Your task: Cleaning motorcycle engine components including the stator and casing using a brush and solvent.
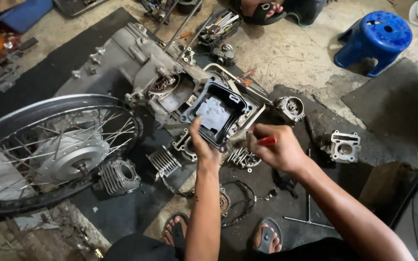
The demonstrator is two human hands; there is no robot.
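My left hand [203,145] grips the near edge of a black plastic engine cover [217,113], holding it tilted over the grey engine case [136,63]. Just right of the cover, my right hand [276,147] is closed on a red-handled tool [267,141], its tip pointing toward the cover's lower right edge. Both hands hover above finned cylinder parts [164,161] lying on the black floor mat.
A spoked wheel [44,154] lies at left with a finned cylinder [119,175] beside it. A cylinder block [344,146] sits at right, a T-handle wrench [308,212] near my feet, a blue stool [376,38] far right. Another person's sandalled foot [262,9] is at top.
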